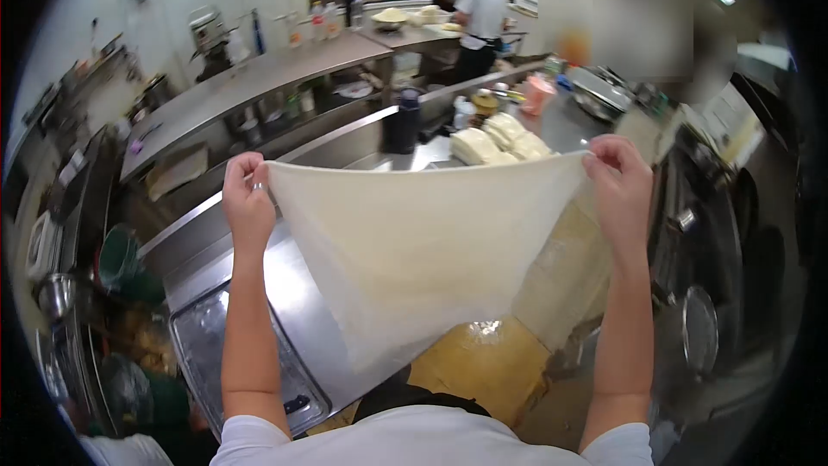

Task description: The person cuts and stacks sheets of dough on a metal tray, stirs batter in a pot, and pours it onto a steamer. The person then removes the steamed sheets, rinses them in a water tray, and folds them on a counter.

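Note:
A wide, thin sheet of dough (414, 242) hangs stretched between my two hands, thin enough to look translucent near its lower edges. My left hand (246, 194) pinches its upper left corner, a ring on one finger. At the upper right corner, my right hand (619, 173) grips the sheet with closed fingers. The top edge runs almost straight, sagging slightly in the middle. Below, the sheet hangs in front of the steel worktop (302, 267) and the yellowish floor (483, 362).
Folded pale dough pieces (500, 140) lie on the steel counter beyond the sheet, beside a dark bottle (404, 121) and a pink container (539, 95). A metal tray (241, 354) sits at lower left. A person in a white shirt (483, 15) stands at the far counter.

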Demonstrator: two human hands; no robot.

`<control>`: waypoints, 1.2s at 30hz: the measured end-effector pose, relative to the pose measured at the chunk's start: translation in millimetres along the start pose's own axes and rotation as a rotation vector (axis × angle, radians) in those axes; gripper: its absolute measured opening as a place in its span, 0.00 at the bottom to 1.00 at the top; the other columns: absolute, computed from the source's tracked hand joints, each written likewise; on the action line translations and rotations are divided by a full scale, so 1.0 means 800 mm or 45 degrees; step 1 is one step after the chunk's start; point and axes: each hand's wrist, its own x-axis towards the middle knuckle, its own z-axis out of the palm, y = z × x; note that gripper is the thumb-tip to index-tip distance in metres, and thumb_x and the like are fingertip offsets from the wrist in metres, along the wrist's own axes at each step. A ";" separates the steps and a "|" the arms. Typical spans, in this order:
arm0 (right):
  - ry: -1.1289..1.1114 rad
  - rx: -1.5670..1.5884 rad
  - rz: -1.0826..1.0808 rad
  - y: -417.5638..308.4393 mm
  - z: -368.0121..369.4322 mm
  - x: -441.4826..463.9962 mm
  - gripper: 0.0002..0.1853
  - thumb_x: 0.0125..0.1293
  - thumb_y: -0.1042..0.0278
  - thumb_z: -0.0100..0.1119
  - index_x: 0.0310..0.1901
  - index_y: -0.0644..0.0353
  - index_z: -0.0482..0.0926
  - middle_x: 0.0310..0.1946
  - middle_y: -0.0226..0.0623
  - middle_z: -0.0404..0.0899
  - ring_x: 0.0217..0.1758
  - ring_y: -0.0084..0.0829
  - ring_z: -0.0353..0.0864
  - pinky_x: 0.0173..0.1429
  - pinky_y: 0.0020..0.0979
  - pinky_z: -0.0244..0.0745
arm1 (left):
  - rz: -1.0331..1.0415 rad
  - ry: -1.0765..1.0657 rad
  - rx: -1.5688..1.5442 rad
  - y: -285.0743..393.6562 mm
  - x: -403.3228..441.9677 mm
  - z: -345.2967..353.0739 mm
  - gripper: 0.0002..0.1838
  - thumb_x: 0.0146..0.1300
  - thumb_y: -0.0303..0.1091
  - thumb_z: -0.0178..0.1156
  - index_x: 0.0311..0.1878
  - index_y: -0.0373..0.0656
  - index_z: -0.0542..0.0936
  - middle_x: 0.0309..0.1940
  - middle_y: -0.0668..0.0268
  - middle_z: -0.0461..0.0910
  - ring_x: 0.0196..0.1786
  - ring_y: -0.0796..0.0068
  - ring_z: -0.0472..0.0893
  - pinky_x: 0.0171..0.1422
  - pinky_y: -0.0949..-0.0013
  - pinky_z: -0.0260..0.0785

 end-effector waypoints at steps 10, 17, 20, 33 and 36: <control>-0.523 0.164 0.170 0.084 0.356 0.113 0.08 0.54 0.71 0.73 0.34 0.65 0.87 0.28 0.36 0.85 0.33 0.27 0.82 0.42 0.31 0.77 | -0.078 0.164 0.695 -0.142 0.097 -0.109 0.05 0.67 0.29 0.67 0.38 0.38 0.83 0.48 0.57 0.81 0.55 0.59 0.80 0.59 0.59 0.74; -0.584 0.334 0.238 0.081 0.420 0.136 0.08 0.54 0.70 0.74 0.35 0.63 0.89 0.28 0.36 0.87 0.33 0.28 0.84 0.43 0.33 0.78 | -0.144 0.301 0.735 -0.110 0.114 -0.144 0.05 0.66 0.31 0.68 0.39 0.39 0.85 0.46 0.58 0.81 0.54 0.58 0.79 0.63 0.60 0.70; -0.622 0.336 0.171 0.088 0.404 0.123 0.09 0.53 0.68 0.73 0.34 0.62 0.89 0.30 0.39 0.87 0.36 0.33 0.85 0.46 0.35 0.79 | -0.154 0.286 0.705 -0.075 0.089 -0.153 0.05 0.66 0.31 0.68 0.39 0.39 0.84 0.46 0.58 0.81 0.53 0.61 0.79 0.61 0.62 0.70; -1.156 -0.356 -0.173 0.328 0.222 -0.333 0.01 0.55 0.69 0.66 0.30 0.52 0.86 0.42 0.39 0.82 0.54 0.47 0.77 0.65 0.51 0.64 | -0.939 -0.333 0.950 -0.059 -0.465 -0.173 0.04 0.57 0.30 0.71 0.35 0.42 0.86 0.56 0.49 0.79 0.62 0.48 0.77 0.69 0.53 0.69; -1.220 -0.298 -0.087 0.301 0.205 -0.341 0.01 0.55 0.70 0.67 0.30 0.54 0.85 0.42 0.39 0.82 0.55 0.47 0.77 0.65 0.50 0.64 | -0.935 -0.290 0.907 -0.050 -0.474 -0.138 0.06 0.56 0.31 0.72 0.36 0.44 0.86 0.54 0.49 0.82 0.61 0.47 0.79 0.68 0.50 0.70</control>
